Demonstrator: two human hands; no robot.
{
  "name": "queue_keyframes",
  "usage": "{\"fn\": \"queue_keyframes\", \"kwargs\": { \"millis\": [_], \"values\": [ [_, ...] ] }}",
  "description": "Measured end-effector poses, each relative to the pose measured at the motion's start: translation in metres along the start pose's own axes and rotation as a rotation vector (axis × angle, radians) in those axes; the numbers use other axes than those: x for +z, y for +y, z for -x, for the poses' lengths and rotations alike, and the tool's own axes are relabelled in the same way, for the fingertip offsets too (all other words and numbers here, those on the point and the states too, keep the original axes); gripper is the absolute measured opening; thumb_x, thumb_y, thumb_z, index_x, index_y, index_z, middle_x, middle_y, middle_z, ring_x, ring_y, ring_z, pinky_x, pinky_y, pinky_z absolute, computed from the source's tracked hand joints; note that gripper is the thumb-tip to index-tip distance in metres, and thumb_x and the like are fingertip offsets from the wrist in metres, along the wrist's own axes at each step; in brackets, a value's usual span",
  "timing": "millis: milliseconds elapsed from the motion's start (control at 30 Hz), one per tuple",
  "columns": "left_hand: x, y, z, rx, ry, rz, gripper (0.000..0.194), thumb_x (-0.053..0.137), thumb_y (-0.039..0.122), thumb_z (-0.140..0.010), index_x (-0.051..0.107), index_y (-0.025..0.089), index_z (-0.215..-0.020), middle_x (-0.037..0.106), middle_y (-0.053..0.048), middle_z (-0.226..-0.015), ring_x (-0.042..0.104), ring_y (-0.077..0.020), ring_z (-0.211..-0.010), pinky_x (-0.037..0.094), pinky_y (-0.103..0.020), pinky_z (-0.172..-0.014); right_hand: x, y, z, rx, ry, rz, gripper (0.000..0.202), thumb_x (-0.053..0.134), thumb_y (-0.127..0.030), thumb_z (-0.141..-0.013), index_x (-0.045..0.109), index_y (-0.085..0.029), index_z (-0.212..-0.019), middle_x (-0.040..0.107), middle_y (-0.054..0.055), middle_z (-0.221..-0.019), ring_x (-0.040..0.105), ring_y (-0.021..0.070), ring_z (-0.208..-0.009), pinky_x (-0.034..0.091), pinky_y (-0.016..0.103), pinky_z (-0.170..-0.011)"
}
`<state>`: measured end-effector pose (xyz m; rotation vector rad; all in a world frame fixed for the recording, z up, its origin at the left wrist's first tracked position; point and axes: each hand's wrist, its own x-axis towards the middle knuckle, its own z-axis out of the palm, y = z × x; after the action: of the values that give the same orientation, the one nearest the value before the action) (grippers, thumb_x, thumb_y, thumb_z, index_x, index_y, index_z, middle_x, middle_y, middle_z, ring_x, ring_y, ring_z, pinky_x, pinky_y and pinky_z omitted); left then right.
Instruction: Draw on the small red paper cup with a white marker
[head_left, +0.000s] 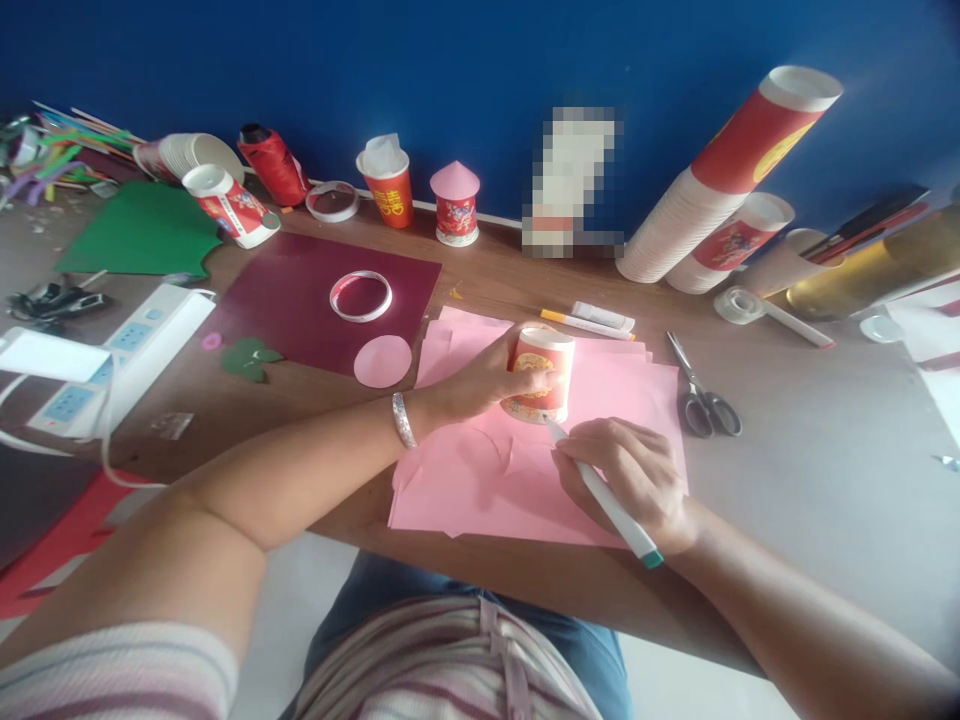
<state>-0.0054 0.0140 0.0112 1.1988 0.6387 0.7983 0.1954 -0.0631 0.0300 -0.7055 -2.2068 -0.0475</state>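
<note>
White power strip (142, 345) at left, green sheet (135, 230) beyond it, red spool (275, 168) near blue wall (465, 80)

Over the paper stack (457, 495) are a cup (538, 365) and a pen (613, 508). Just right of the stack lie the scissors (698, 391); along its far edge, a marker (589, 325) and a tube (602, 316). Just left of it lies a disc (382, 361); behind and left, a card sheet (292, 305) with a ring (363, 316) on it; well left, a power strip (124, 365). Behind it stands a roofed cup (456, 217); behind and right, a cup column (686, 220).
</note>
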Motion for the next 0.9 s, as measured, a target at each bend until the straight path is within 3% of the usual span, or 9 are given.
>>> {"fn": "queue_keyframes", "kwargs": {
  "millis": [900],
  "values": [
    [-0.0007, -0.0016, 0.0004, 0.011, 0.013, -0.023, 0.046, 0.076, 0.038, -0.082, 0.052, 0.019, -0.117, 0.061, -0.006, -0.105, 0.06, -0.0171, -0.091, 0.052, -0.029, -0.075, 0.0002, 0.0, -0.0022, 0.001, -0.022, 0.006, 0.017, 0.066, -0.006, -0.09, 0.058, -0.018, -0.1, 0.066, 0.002, -0.077, 0.063, 0.0133, -0.062, 0.054, 0.026, -0.056]
  ]
}}
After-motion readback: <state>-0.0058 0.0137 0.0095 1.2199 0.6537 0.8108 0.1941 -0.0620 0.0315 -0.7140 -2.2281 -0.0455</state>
